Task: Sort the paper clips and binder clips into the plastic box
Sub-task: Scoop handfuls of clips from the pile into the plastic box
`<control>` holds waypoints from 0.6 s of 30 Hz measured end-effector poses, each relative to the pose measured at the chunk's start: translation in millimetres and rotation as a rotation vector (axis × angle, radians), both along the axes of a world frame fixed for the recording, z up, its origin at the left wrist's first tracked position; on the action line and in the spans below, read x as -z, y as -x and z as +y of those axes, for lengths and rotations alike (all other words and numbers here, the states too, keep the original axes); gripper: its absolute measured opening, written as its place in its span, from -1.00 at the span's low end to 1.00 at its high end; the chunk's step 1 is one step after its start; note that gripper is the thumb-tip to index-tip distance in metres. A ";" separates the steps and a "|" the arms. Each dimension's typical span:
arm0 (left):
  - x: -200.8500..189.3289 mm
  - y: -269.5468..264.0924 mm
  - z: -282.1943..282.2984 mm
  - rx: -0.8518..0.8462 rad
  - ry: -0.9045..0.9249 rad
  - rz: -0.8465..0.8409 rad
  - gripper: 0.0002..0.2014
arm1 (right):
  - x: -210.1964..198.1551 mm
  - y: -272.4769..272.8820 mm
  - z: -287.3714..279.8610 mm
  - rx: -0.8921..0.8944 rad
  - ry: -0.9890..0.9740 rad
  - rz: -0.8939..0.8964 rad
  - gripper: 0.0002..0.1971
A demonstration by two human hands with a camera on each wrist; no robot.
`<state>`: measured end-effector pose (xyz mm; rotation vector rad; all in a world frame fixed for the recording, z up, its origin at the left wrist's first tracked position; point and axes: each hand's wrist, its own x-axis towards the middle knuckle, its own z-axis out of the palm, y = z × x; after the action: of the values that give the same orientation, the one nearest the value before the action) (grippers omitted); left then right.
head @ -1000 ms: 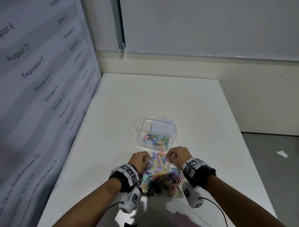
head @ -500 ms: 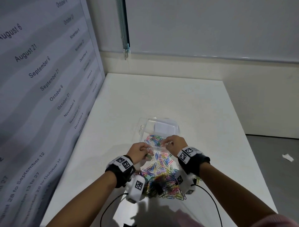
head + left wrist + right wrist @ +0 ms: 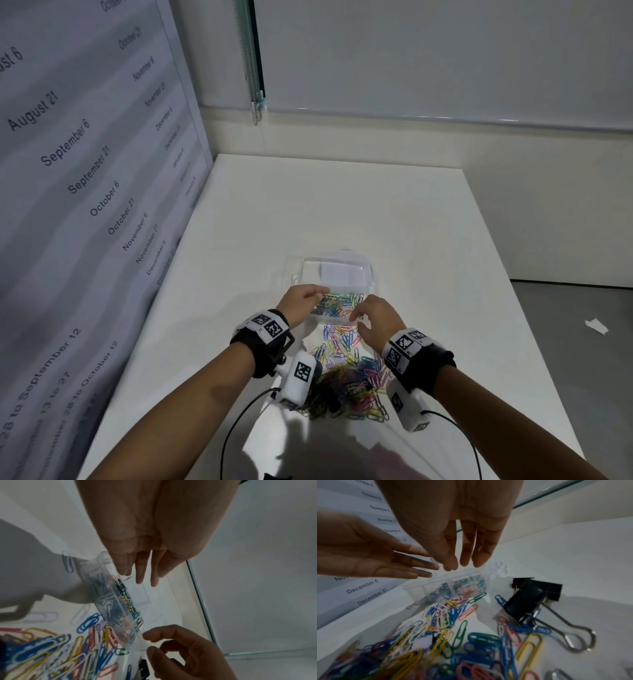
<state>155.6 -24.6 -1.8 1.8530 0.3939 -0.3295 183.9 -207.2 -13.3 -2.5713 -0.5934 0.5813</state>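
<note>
The clear plastic box (image 3: 363,274) stands mid-table, with coloured paper clips (image 3: 337,305) in its near compartments. My left hand (image 3: 305,303) hovers over the box's near left corner with its fingers (image 3: 139,574) straight and nothing in them. My right hand (image 3: 368,313) hangs over the near right edge of the box (image 3: 426,586), its fingers (image 3: 465,555) extended and relaxed, holding nothing. A loose pile of paper clips (image 3: 346,370) lies on the table between my wrists. Black binder clips (image 3: 534,596) sit at the pile's right side.
A printed wall panel with dates (image 3: 85,205) runs along the table's left edge. The white table (image 3: 342,212) extends far beyond the box. Its right edge drops to a grey floor with a paper scrap (image 3: 596,330). Wrist camera cables (image 3: 236,425) trail near me.
Both hands moved forward from the loose pile to the box. The pinched fingers of both hands have spread out straight over the near compartments.
</note>
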 end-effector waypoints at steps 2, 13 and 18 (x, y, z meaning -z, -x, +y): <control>2.4 5.6 2.1 0.026 -0.021 -0.026 -0.73 | -0.1 2.8 -5.1 -0.014 0.010 0.028 -0.81; 25.8 43.6 3.1 0.459 -0.550 0.194 -0.32 | 20.0 20.8 -7.9 -0.117 0.244 0.160 -0.30; 41.3 48.4 -17.3 0.422 -0.628 0.124 -0.27 | 32.9 31.5 1.8 -0.060 0.141 0.182 -0.43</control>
<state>107.1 -41.9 -43.1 2.5439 0.1920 -0.6658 152.5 -205.4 -46.2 -2.5992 -0.5880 0.8959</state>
